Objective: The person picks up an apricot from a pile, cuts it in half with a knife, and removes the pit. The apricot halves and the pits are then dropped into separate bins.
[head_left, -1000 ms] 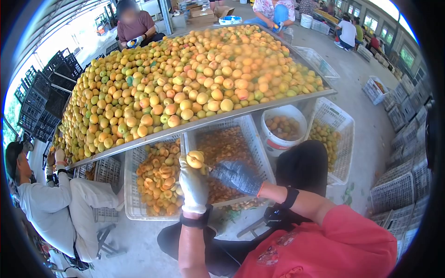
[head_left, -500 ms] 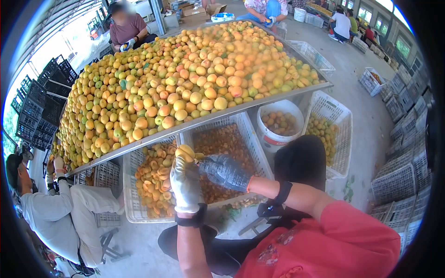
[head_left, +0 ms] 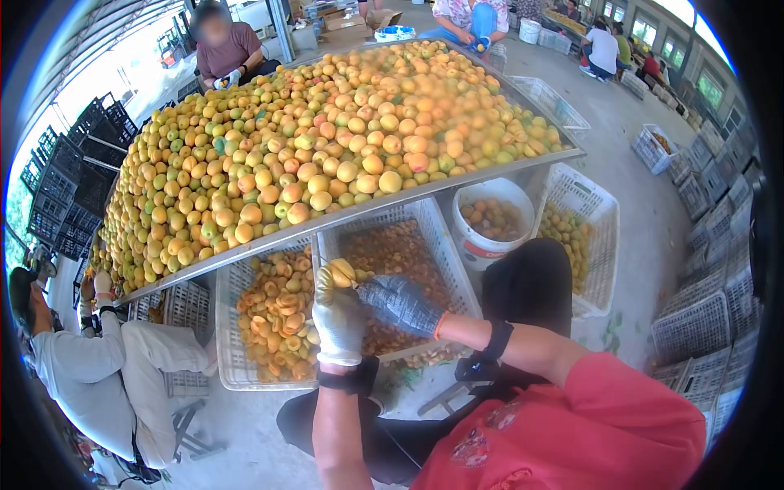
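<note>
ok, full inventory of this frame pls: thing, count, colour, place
whole apricots: too many to count, yellow-orange with some green, heaped on the table
table: one, grey metal tray top, centre
white crates: three under the table's near edge, holding cut fruit; more stacked at right
white bucket: one, between the crates, fruit inside
black crates: a stack, far left
seated person: one, light clothes, lower left
other people: several, far side of table and background
apricot: one, yellow, in the left hand
left hand: white glove, fingers around the apricot
right hand: grey glove, at the apricot; any tool in it can't be made out
</note>
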`<state>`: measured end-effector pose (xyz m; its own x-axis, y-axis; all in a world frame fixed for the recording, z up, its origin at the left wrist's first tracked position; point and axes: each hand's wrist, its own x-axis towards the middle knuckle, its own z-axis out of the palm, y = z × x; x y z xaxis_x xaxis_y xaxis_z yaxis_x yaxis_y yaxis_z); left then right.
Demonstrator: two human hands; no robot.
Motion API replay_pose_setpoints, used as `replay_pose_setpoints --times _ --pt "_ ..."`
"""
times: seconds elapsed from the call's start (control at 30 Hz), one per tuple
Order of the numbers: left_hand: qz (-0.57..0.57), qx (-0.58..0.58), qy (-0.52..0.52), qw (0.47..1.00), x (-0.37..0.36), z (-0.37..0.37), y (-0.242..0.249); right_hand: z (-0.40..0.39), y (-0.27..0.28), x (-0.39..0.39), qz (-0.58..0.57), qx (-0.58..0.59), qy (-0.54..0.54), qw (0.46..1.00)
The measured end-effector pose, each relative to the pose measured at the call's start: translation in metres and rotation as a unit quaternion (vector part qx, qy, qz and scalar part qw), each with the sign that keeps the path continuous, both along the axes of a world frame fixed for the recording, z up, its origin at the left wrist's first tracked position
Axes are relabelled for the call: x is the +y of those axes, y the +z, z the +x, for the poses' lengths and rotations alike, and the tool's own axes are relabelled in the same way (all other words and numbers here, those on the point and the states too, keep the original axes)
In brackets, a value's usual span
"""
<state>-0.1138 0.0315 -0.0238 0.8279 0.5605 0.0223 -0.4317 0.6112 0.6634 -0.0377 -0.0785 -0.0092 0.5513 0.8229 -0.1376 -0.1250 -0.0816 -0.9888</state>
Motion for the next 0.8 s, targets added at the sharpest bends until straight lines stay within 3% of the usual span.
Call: replay_pose_setpoints --times 0.1,0.13,0.2,0.23,0.33,0.4,0.43,0.47,0.53,0.57,0.6,0.73,0.8 --pt "0.03 -0.01 0.011 0.999 0.0 0.003 0.006 -0.002 0.011 -0.003 0.013 0.059 -0.015 0.998" --pt "0.086 0.039 0.043 0.995 0.001 0.003 0.012 -0.003 0.014 -0.002 0.014 0.058 -0.016 0.998" --pt "0.139 0.089 0.076 0.983 -0.003 0.0 0.027 -0.006 0.019 -0.003 0.06 0.209 -0.033 0.976" --pt "0.139 0.081 0.094 0.983 -0.008 0.0 0.034 -0.006 0.021 -0.004 0.06 0.209 -0.033 0.975" --pt "0.121 0.024 0.087 0.989 -0.006 0.0 0.01 -0.006 0.013 -0.007 0.034 0.125 0.032 0.991" --pt "-0.069 0.088 0.076 0.991 -0.013 0.002 -0.003 -0.006 -0.012 -0.004 0.026 -0.034 -0.006 0.999" --pt "-0.121 0.068 0.053 0.989 -0.018 0.007 -0.003 -0.009 -0.018 -0.005 0.003 -0.118 -0.028 0.993" --pt "-0.122 0.07 0.052 0.989 -0.018 0.006 -0.005 -0.011 -0.017 -0.006 0.002 -0.116 -0.03 0.993" --pt "0.059 0.127 0.088 0.986 -0.016 0.005 -0.007 -0.011 -0.016 -0.008 0.051 -0.061 -0.048 0.996" --pt "-0.037 0.107 0.008 0.993 -0.013 -0.001 0.01 -0.009 -0.017 -0.008 0.052 -0.062 -0.053 0.995" --pt "-0.036 0.105 0.006 0.994 -0.013 0.0 0.017 -0.005 -0.019 -0.008 0.024 -0.025 -0.044 0.998" --pt "0.06 0.143 0.072 0.985 -0.011 -0.002 0.025 -0.003 -0.018 -0.009 0.007 0.067 -0.04 0.997" --pt "0.14 0.073 0.05 0.986 -0.008 -0.003 0.013 0.002 -0.014 -0.008 -0.001 0.019 -0.027 0.999"
